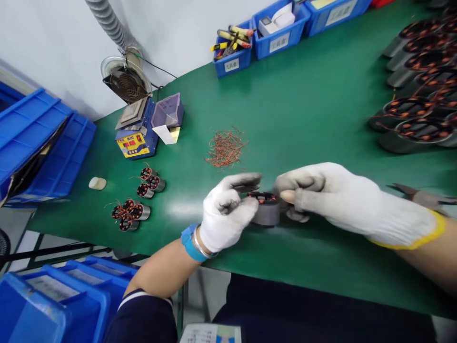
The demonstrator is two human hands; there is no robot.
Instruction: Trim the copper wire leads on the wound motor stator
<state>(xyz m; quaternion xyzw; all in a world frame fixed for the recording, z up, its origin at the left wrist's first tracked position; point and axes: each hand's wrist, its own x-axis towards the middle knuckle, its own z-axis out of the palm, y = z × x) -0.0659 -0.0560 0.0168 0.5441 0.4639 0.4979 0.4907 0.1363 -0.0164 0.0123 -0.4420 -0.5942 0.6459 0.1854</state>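
A grey stator with copper windings sits on the green bench between both hands. My left hand, in a white glove, grips its left side, thumb over the top. In the same kind of glove, my right hand holds its right side with fingers pinched at the rim. A bare fingertip shows through the right glove.
A pile of cut copper wire bits lies behind the hands. Small wound stators stand at left, large ones at far right. A soldering station, fume duct, cutters and blue bins ring the bench.
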